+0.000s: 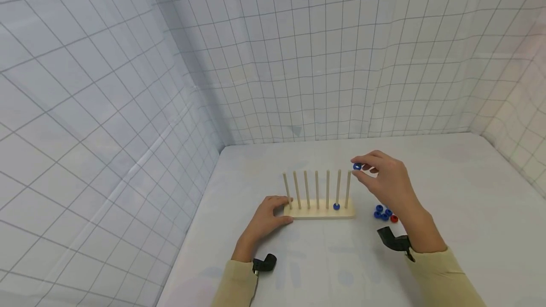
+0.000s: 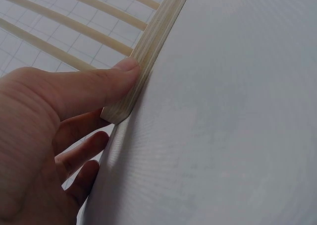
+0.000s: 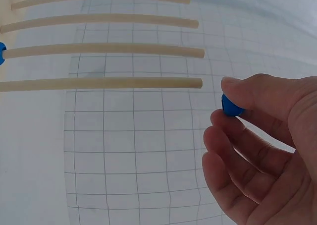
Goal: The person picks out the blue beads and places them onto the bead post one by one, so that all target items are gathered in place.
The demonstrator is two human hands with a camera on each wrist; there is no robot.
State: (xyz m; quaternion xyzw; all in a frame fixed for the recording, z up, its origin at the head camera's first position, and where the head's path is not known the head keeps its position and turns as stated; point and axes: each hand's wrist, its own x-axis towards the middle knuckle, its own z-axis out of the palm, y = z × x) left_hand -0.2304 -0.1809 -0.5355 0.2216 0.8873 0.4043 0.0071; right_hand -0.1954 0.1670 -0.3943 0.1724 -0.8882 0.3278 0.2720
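Observation:
A wooden peg rack (image 1: 320, 214) with several upright thin pegs stands on the table. My left hand (image 1: 266, 218) grips the rack's left end, and in the left wrist view the thumb presses on the edge of the base (image 2: 154, 34). One blue bead (image 1: 336, 206) sits at the foot of the second peg from the right. Between thumb and fingertips my right hand (image 1: 390, 179) pinches another blue bead (image 3: 231, 106), its hole showing in the head view. That bead is beside the top of the rightmost peg (image 3: 148, 83), apart from it.
Several loose blue beads (image 1: 377, 214) and a red bead (image 1: 394, 219) lie on the white table (image 1: 324, 259) to the right of the rack, below the right hand. Grid-patterned white sheeting (image 1: 307, 60) hangs behind the table and at both sides.

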